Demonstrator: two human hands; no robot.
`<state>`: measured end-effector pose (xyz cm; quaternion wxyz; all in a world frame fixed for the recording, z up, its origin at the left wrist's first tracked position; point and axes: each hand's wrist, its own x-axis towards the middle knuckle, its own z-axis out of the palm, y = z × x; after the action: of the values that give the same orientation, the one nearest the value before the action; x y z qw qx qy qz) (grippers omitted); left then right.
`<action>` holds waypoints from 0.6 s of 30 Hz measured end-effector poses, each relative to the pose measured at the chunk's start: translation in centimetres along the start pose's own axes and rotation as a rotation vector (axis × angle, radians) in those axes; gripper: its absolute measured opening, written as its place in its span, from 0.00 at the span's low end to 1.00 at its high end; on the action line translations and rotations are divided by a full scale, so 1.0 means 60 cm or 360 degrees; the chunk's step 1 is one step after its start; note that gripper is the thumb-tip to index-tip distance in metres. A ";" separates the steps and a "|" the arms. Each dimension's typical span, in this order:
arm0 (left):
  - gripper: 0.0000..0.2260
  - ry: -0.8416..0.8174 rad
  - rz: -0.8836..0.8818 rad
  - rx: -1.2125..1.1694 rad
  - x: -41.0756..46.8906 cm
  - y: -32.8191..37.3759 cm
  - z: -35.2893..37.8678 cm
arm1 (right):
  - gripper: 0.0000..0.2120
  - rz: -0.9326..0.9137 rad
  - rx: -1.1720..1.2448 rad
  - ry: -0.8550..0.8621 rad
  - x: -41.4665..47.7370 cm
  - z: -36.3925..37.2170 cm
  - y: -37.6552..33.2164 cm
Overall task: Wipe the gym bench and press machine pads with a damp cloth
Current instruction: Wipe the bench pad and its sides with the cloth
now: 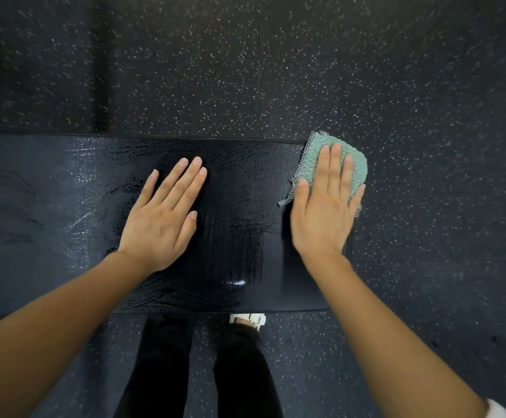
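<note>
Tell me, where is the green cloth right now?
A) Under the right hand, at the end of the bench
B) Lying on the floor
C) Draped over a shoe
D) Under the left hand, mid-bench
A: the right hand lies flat on the green cloth at the right end of the bench, while the left hand rests bare on the wet pad.

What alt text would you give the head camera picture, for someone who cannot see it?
Seen from above, a right hand presses a green cloth on the right end of a wet-looking black bench pad, while the left hand rests flat on it.
</note>
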<state>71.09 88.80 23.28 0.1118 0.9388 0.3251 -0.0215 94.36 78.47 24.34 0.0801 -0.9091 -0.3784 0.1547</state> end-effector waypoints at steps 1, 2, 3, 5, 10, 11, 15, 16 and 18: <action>0.27 -0.0005 -0.0002 0.0000 0.000 0.000 0.000 | 0.29 0.0072 0.0029 0.0014 -0.003 0.006 -0.021; 0.27 -0.0011 -0.0007 0.0001 0.000 0.000 -0.001 | 0.29 0.0104 0.0058 0.0025 -0.007 0.011 -0.042; 0.27 -0.0016 -0.0011 0.0003 0.000 0.000 -0.001 | 0.30 0.0090 0.0081 0.0028 -0.013 0.017 -0.059; 0.27 -0.0019 -0.0015 0.0011 0.000 0.002 -0.001 | 0.30 -0.0055 0.0089 0.0008 -0.028 0.029 -0.089; 0.27 -0.0011 -0.0020 0.0014 0.000 0.002 -0.002 | 0.29 -0.0647 -0.0058 -0.0141 -0.062 0.044 -0.103; 0.27 -0.0012 -0.0019 0.0014 0.000 0.002 -0.002 | 0.28 -0.0712 -0.0084 -0.0177 -0.056 0.039 -0.089; 0.27 -0.0017 -0.0022 0.0014 0.000 0.000 -0.002 | 0.27 -0.0729 -0.0164 -0.0216 -0.025 0.010 -0.019; 0.27 -0.0017 -0.0026 0.0010 -0.001 0.000 -0.001 | 0.27 -0.0680 -0.0179 -0.0207 -0.018 0.002 -0.001; 0.27 -0.0015 -0.0029 0.0003 -0.001 0.000 -0.001 | 0.28 -0.0565 -0.0198 -0.0176 -0.006 -0.012 0.033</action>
<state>71.04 88.79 23.34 0.1122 0.9358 0.3330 -0.0271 95.72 76.79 24.59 0.0288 -0.8213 -0.5456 0.1642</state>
